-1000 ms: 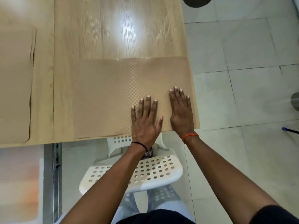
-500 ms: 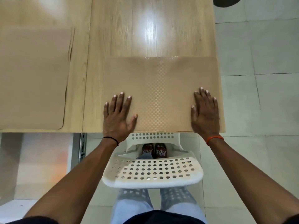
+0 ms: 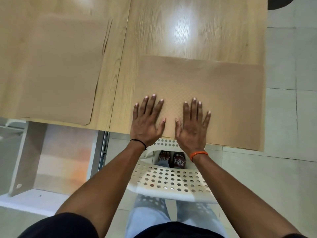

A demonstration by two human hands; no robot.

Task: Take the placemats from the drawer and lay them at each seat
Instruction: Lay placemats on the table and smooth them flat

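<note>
Both hands flat, fingers straight and spread, gripping nothing. Left hand presses the near left corner of a tan woven placemat, centre-right of frame; right hand presses beside it, thumbs close together. Mat lies on the wooden table, directly above a white perforated chair.

Second placemat, upper left, looks already laid.

Risks, as judged: mat's right edge runs at or slightly past the table's right side, and its near edge seems to overhang. A sideways smoothing push could slide it off, or leave it skewed to the seat.
</note>
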